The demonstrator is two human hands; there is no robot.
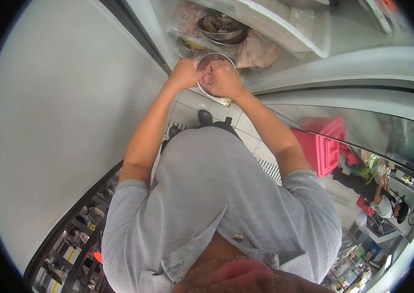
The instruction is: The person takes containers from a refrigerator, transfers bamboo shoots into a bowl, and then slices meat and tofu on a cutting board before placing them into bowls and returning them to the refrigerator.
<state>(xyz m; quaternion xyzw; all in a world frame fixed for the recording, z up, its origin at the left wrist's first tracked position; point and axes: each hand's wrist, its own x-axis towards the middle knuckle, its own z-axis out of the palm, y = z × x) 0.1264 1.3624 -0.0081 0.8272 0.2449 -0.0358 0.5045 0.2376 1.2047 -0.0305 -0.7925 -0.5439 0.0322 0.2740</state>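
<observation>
A round metal bowl [216,55] with raw pink meat [208,78] in it is in front of me, at the edge of an open fridge. My left hand [185,74] is closed at the bowl's left side, its thumb reaching over the rim against the meat. Inside the bowl, my right hand [226,79] has its fingers curled down onto the meat; the fingertips are hidden. Just behind stand another metal bowl [220,35] with greyish food and a plastic bag of pale meat [258,50].
A white perforated basket [285,29] sits in the fridge at upper right. The white fridge door [60,112] fills the left side. A red lidded bin [321,149] stands on the tiled floor at right. Farther right, another person [385,202] works at a counter. Shelves with pots [82,219] are at lower left.
</observation>
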